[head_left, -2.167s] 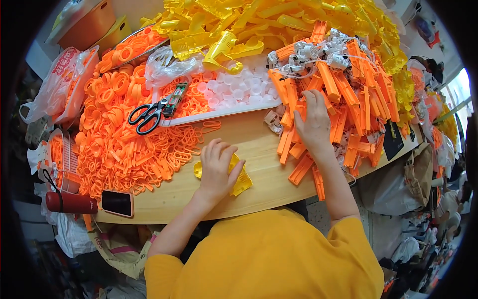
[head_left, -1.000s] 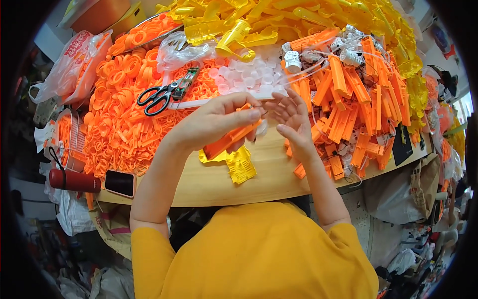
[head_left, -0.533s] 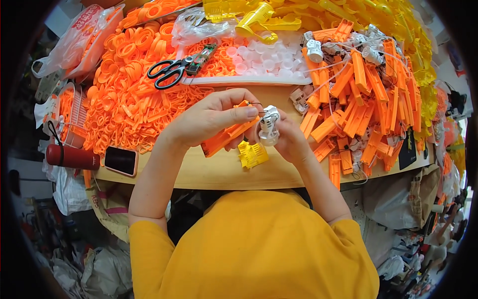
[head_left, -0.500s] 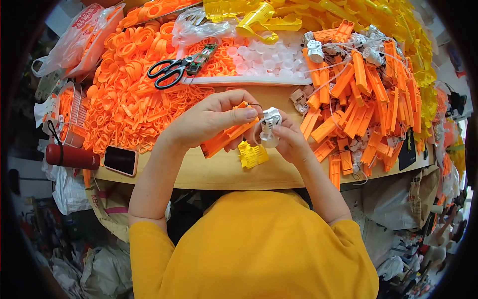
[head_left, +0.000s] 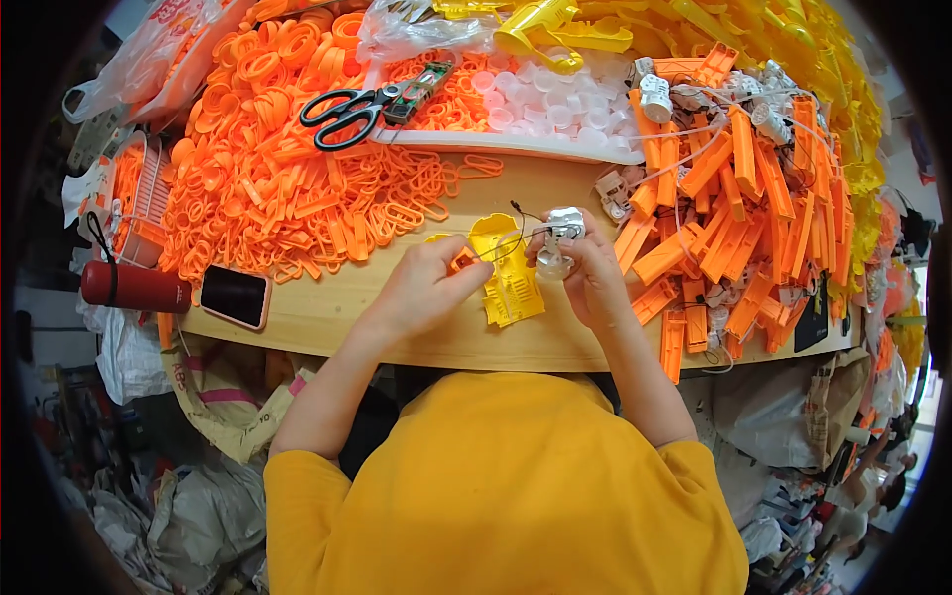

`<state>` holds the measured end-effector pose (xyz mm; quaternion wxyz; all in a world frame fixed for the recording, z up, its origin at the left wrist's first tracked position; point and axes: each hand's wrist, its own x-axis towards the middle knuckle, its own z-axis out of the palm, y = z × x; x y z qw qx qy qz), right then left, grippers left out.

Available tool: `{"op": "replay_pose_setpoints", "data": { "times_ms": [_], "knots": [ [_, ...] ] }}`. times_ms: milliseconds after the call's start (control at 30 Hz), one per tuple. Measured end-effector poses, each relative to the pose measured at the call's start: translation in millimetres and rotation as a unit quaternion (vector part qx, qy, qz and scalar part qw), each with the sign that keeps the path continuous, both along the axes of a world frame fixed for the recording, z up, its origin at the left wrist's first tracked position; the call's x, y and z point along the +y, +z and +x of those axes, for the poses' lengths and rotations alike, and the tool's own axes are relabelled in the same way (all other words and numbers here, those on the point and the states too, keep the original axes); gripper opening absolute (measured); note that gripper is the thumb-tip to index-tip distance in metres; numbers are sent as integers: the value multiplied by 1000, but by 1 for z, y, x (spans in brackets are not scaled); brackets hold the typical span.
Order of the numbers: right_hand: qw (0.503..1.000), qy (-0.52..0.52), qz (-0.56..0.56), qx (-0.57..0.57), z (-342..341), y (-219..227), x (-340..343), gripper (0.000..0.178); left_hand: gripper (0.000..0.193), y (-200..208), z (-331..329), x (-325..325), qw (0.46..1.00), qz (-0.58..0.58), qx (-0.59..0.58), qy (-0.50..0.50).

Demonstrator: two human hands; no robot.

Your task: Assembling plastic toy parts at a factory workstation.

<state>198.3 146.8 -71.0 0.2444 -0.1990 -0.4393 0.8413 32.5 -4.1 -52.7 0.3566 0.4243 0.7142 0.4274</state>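
My left hand (head_left: 416,288) is closed around an orange plastic part (head_left: 463,260); only its end shows between thumb and fingers, and the rest is hidden. Thin dark wires run from there across to a white unit with a clear rounded end (head_left: 562,226). The fingers of my right hand (head_left: 595,268) grip this unit, with its clear end hanging downward. Between the hands, on the table, lies a yellow molded plastic shell (head_left: 513,288) with ribs and slots inside. The wires pass over its upper part.
Orange rings and clips (head_left: 288,188) heap up at left. Black-handled scissors (head_left: 342,117) lie by a white tray (head_left: 496,144) of small parts. At right are piled orange cases with wires (head_left: 734,198), below yellow shells (head_left: 843,89). A phone (head_left: 235,296) and red bottle (head_left: 134,288) sit front left.
My hands have moved apart, the left one lower and to the left. The orange part is now mostly covered by my left hand, and more of the yellow shell shows.
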Motion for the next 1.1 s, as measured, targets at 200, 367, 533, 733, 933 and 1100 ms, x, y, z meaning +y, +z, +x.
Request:
{"op": "replay_pose_setpoints", "data": {
  "times_ms": [200,367,533,733,933,1100],
  "knots": [
    [1000,-5,-6,-17,-9,2,-12,28,22,-11,19,-10,1000,17,7,13],
    [999,-8,-6,-34,-17,-1,-19,25,19,-19,16,-18,994,30,-99,32],
    [998,8,37,-51,-18,-5,-28,26,23,-19,15,-22,986,65,152,32],
    [996,3,63,-64,-19,0,-36,26,19,10,8,-6,935,212,276,64],
    [986,14,156,-58,-16,4,-36,26,10,9,6,0,970,226,84,38],
    [929,13,358,-89,-15,4,-37,23,13,37,-6,-6,977,194,-3,-83]
  ]
}}
